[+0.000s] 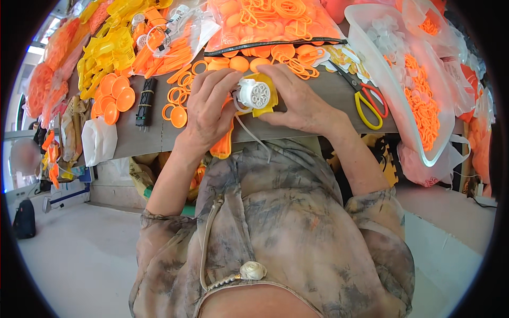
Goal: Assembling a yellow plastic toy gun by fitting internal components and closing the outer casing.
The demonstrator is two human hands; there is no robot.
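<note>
Above the near table edge, both my hands are closed round one small assembly. A white round part (257,94) with several holes in its face is set against a yellow plastic shell (273,95). My left hand (212,106) grips the white part from its left side, fingertips partly hidden behind it. On the other side, my right hand (303,103) pinches the yellow shell between thumb and fingers. From the white part a thin white tube (252,130) hangs down toward my lap. Just below my left hand, a long orange plastic piece (222,144) juts past the table edge.
Orange cups (113,95), a black bundle of rods (145,103) and yellow shells (108,53) lie left. Behind my hands rests a bag of orange parts (275,21). Scissors (366,103) and a translucent bin (395,98) with orange chain pieces stand right.
</note>
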